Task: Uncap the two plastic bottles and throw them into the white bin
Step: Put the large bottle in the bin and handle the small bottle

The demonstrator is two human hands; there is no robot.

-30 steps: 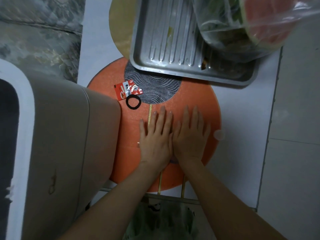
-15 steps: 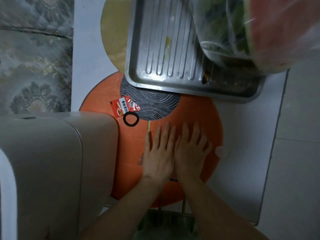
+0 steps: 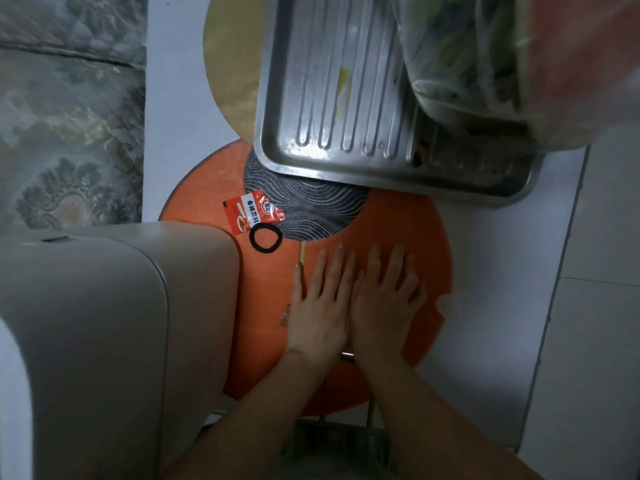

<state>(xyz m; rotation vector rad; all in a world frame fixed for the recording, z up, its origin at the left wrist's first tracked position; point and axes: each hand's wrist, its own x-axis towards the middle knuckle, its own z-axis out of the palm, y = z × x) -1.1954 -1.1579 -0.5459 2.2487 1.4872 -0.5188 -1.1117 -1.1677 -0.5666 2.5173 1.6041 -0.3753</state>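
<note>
My left hand [image 3: 320, 306] and my right hand [image 3: 382, 301] lie flat, palms down and side by side, on a round orange tabletop [image 3: 408, 230]. Both hold nothing and their fingers are spread. The white bin [image 3: 104, 323] stands close on the left, its rounded body right against the table's left edge. No plastic bottle shows in the head view. A small pale round cap-like thing [image 3: 446, 304] sits at the table's right edge, blurred.
A steel tray [image 3: 346, 109] overhangs the table's far side, with a clear plastic bag of scraps [image 3: 502, 57] on it. A red sachet [image 3: 251, 213] and a black hair tie [image 3: 265, 238] lie left of my hands. Pale floor tiles lie to the right.
The view has tipped, so the bin, table and hands sit lower in the frame. Both hands stay flat on the table in the same place.
</note>
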